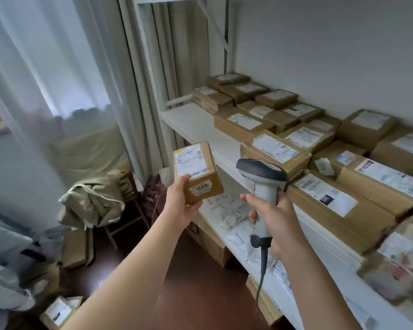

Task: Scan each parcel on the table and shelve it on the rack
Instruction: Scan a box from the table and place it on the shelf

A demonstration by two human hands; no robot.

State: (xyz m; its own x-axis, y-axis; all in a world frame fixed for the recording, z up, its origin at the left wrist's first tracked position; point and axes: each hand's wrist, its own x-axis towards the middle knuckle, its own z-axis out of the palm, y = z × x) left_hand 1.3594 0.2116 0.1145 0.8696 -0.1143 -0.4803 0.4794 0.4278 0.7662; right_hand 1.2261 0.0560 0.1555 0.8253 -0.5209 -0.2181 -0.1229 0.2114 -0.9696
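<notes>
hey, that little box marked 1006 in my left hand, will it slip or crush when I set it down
The small cardboard parcel looks stiff: its edges stay square in the left hand. Probably light, since one hand holds it by an end. Its flat faces should sit steady.

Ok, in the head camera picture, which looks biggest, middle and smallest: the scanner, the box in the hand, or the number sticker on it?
1. Scanner, cord included, though it is nearer the camera.
2. Box in the left hand.
3. 1006 sticker.
</notes>
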